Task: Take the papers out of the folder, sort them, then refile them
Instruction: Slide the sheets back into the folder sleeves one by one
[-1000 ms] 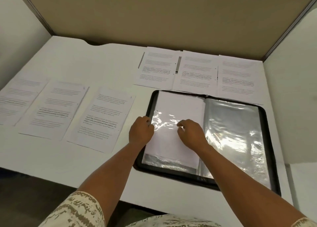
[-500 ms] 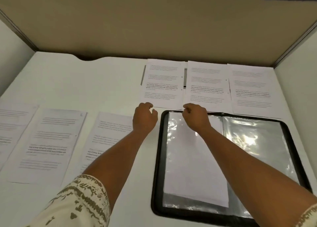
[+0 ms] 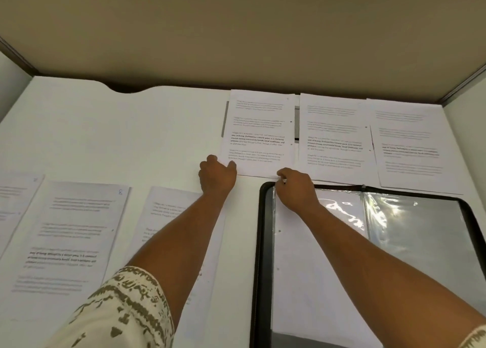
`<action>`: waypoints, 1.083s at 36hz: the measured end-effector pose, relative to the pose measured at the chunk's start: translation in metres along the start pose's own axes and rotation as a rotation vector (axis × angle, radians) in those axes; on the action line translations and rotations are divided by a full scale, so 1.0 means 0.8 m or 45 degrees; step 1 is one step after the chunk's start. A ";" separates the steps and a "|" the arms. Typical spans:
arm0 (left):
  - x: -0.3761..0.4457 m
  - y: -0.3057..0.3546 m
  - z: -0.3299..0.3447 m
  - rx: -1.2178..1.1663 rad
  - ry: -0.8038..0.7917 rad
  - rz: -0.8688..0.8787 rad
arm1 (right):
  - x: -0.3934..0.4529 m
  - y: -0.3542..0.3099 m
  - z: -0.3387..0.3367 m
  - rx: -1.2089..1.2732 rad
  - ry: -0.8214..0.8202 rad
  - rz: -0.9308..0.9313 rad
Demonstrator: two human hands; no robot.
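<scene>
Left hand point(image 3: 217, 175) pinches near-left corner of far sheet point(image 3: 259, 134). Right hand point(image 3: 297, 187), fingers curled, grips its near edge at the open folder point(image 3: 259, 242), near right on the surface point(image 3: 118, 137).

open black folder point(image 3: 259, 242), printed papers point(image 3: 259, 134) around

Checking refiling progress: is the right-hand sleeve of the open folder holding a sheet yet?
No. The right sleeve of the folder shows only shiny clear plastic, with no sheet inside.
</scene>
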State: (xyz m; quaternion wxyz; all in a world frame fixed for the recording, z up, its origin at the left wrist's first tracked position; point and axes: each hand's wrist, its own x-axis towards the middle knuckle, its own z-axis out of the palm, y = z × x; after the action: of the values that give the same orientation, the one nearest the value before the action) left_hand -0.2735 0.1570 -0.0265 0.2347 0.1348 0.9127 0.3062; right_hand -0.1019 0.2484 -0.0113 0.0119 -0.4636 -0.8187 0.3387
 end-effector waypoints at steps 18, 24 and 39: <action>-0.016 -0.001 -0.014 -0.612 0.145 0.036 | -0.033 0.002 -0.009 0.273 0.147 -0.072; -0.050 -0.012 -0.029 -0.878 0.166 -0.073 | -0.065 0.016 -0.027 0.546 0.244 0.009; -0.225 -0.068 -0.023 -1.125 0.026 -0.138 | -0.158 0.081 -0.072 1.466 -0.079 0.425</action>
State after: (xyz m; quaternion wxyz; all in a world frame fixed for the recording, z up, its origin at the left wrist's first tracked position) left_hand -0.1351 0.0353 0.0151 0.2765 -0.0296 0.7024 0.6553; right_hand 0.0381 0.2046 0.0338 0.1838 -0.4948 -0.4197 0.7384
